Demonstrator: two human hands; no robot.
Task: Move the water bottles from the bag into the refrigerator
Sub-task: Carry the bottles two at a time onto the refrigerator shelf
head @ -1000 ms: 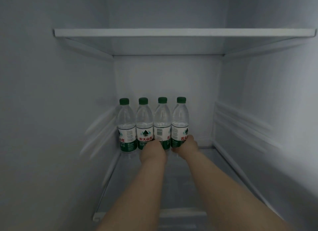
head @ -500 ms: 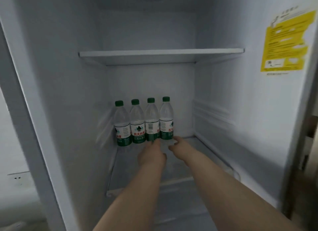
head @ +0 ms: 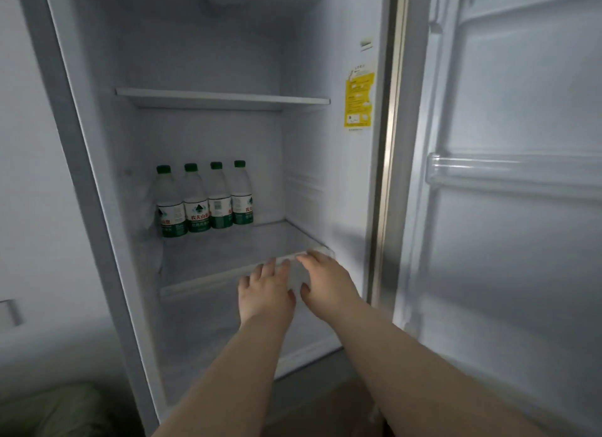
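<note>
Several clear water bottles (head: 205, 200) with green caps and green-white labels stand upright in a row at the back left of the refrigerator's middle shelf (head: 234, 252). My left hand (head: 265, 291) hovers just in front of that shelf's front edge, fingers spread, holding nothing. My right hand (head: 325, 282) is beside it to the right, fingers apart over the shelf's front right corner, also empty. Both hands are well clear of the bottles. A green bag (head: 62, 410) shows dimly at the bottom left.
The open refrigerator door (head: 508, 208) with its door racks stands at the right. An upper shelf (head: 221, 98) sits above the bottles. A yellow sticker (head: 359, 99) is on the right inner wall. The right half of the middle shelf is bare.
Both hands have let go of the two right-hand bottles and drawn back from the row to the shelf's front edge. The camera has pulled away, showing the whole fridge and its door.
</note>
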